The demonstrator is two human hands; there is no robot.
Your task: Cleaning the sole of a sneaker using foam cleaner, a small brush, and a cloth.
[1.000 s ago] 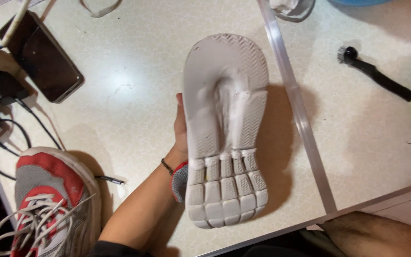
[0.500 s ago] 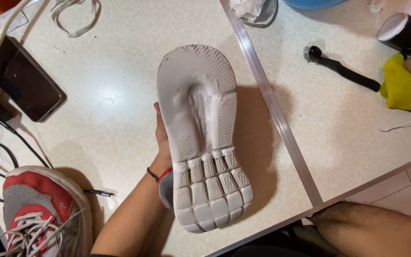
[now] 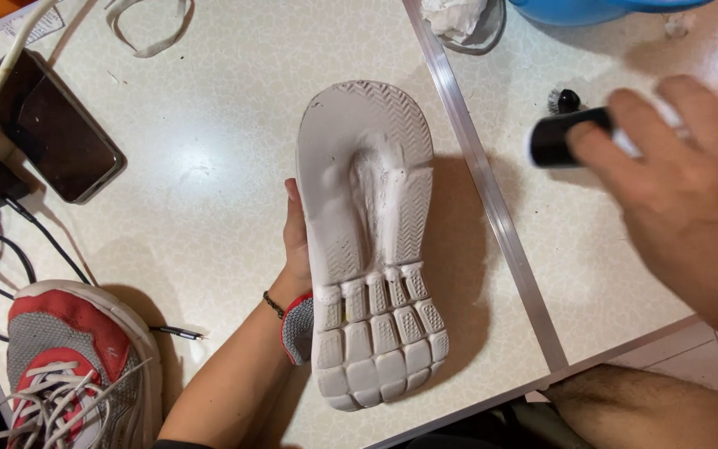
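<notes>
Fingers of my left hand point(image 3: 297, 249) curl around the side of the shoe point(image 3: 373, 241), mostly hidden behind it; only the thumb edge shows against the sole, so I judge a firm side grip. That shoe sits sole-up over the table point(image 3: 201, 150), its long axis running away from me, heel far, toe near my body. My right hand point(image 3: 683, 191) is blurred, fingers wrapped together around a dark cylinder point(image 3: 563, 137) whose end points left toward the sole. It lies to the right of the shoe, across the metal strip point(image 3: 492, 208), well apart from it. So the sole is left of the right fingers and the left hand touches it. A second shoe point(image 3: 68, 366) rests at my lower left, a phone point(image 3: 51, 129) farther up.
</notes>
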